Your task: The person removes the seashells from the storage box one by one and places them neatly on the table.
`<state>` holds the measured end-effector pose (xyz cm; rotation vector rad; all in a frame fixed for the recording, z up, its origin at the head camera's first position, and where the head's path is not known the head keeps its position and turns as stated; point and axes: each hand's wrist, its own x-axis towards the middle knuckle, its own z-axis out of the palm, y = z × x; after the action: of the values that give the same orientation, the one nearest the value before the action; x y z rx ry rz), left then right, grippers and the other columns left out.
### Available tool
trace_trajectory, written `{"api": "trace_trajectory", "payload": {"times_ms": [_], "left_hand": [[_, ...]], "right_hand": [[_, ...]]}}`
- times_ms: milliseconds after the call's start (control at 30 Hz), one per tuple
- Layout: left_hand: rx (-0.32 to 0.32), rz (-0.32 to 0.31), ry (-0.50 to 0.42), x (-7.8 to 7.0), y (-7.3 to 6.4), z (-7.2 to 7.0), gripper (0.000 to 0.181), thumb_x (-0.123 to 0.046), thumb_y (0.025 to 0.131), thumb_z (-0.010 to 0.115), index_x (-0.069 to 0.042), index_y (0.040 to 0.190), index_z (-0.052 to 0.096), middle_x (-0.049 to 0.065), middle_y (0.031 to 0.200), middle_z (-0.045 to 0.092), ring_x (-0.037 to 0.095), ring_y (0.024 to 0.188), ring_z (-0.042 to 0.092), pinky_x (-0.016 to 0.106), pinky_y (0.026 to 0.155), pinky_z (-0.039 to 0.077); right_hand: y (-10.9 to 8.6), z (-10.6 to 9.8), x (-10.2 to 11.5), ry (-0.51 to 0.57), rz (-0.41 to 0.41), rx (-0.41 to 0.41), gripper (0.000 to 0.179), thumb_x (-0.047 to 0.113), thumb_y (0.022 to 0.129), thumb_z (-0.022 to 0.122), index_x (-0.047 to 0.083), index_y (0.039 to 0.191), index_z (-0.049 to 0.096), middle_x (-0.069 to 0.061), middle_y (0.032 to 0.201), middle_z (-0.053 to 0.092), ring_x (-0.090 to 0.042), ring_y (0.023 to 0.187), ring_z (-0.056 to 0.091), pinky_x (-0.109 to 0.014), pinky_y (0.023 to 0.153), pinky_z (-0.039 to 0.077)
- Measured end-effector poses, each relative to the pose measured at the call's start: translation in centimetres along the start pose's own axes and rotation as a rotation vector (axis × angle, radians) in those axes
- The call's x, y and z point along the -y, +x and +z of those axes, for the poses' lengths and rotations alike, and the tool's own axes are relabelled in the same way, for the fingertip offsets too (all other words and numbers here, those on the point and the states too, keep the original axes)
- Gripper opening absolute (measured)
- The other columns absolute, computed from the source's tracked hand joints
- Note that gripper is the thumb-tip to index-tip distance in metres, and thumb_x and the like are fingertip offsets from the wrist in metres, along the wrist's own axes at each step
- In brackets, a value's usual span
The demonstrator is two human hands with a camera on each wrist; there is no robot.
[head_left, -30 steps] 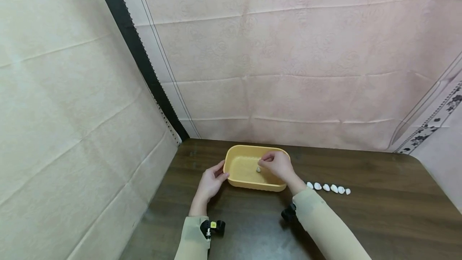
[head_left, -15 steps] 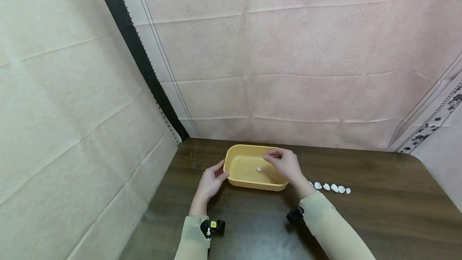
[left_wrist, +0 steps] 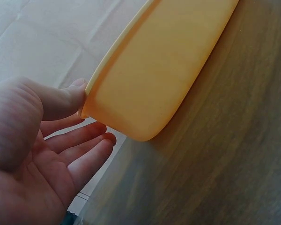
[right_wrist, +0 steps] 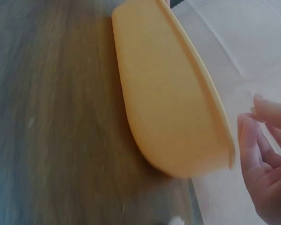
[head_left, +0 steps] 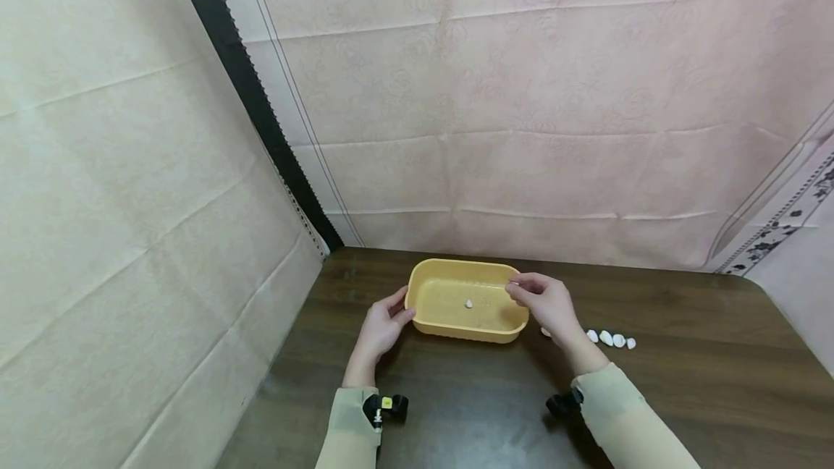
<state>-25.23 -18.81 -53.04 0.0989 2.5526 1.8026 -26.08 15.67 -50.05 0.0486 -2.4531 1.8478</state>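
A yellow plastic tub stands on the table, a single small white seashell lying on its floor. My left hand pinches the tub's left rim; in the left wrist view the thumb presses over the edge while the other fingers spread beneath. At the tub's right end, my right hand is raised above the rim. Its thumb and index fingertips meet around a tiny pale piece, apparently another seashell, mostly hidden by the fingers. The right wrist view shows this hand just beyond the tub's end.
Several white seashells lie in a row on the brown wooden table, right of the tub; the right wrist covers part of the row. Pale cloth hangs behind the table and along its left side.
My right hand has moved right, from over the tub's middle to its right end, uncovering the seashell inside. My left hand stays at the left rim.
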Motion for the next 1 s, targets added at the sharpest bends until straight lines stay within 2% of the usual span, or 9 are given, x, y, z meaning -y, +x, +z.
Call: {"api": "trace_trajectory", "payload": {"times_ms": [300,533,800,900,1000], "left_hand": [[0.011,0.031,-0.003,0.3,0.1,-0.1,0.054,-0.008,0.106,0.068,-0.003,0.157,0.053,0.018,0.155,0.057,0.034,0.139,0.058,0.046,0.111,0.052],[0.009,0.026,0.002,0.1,0.1,0.0,0.054,-0.008,0.106,0.068,-0.004,0.157,0.052,0.017,0.156,0.056,0.033,0.140,0.058,0.047,0.112,0.051],[0.009,0.021,0.004,-0.2,0.1,-0.1,0.053,-0.008,0.106,0.068,-0.004,0.157,0.053,0.017,0.156,0.056,0.033,0.140,0.058,0.047,0.112,0.051],[0.006,0.010,0.004,-0.2,0.1,-0.1,0.053,-0.008,0.106,0.068,-0.005,0.157,0.054,0.016,0.156,0.057,0.033,0.140,0.058,0.047,0.113,0.050],[0.002,0.004,0.004,-0.1,0.1,-0.1,0.053,-0.008,0.106,0.068,-0.006,0.157,0.054,0.016,0.155,0.057,0.033,0.140,0.058,0.047,0.113,0.050]], "right_hand": [[-1.9,-4.2,-1.6,0.071,0.046,-0.031,0.053,0.034,0.104,0.074,-0.005,0.140,0.067,-0.022,0.127,0.074,-0.013,0.099,0.077,-0.024,0.084,0.063],[-4.1,-8.7,-3.2,-0.063,0.091,-0.065,0.058,0.044,0.102,0.074,-0.002,0.136,0.069,-0.015,0.119,0.078,-0.019,0.102,0.078,-0.020,0.082,0.060],[-6.7,-14.2,-5.6,-0.247,0.119,-0.103,0.053,0.045,0.103,0.073,-0.001,0.129,0.072,-0.011,0.109,0.080,-0.008,0.090,0.075,-0.021,0.073,0.059],[-7.5,-16.0,-6.4,-0.339,0.118,-0.129,0.049,0.045,0.102,0.074,0.001,0.123,0.075,-0.005,0.099,0.081,-0.005,0.084,0.071,-0.020,0.069,0.052],[-8.0,-17.4,-7.2,-0.418,0.108,-0.142,0.044,0.043,0.101,0.076,0.002,0.119,0.077,-0.002,0.097,0.081,0.006,0.082,0.064,-0.020,0.069,0.047]]}}
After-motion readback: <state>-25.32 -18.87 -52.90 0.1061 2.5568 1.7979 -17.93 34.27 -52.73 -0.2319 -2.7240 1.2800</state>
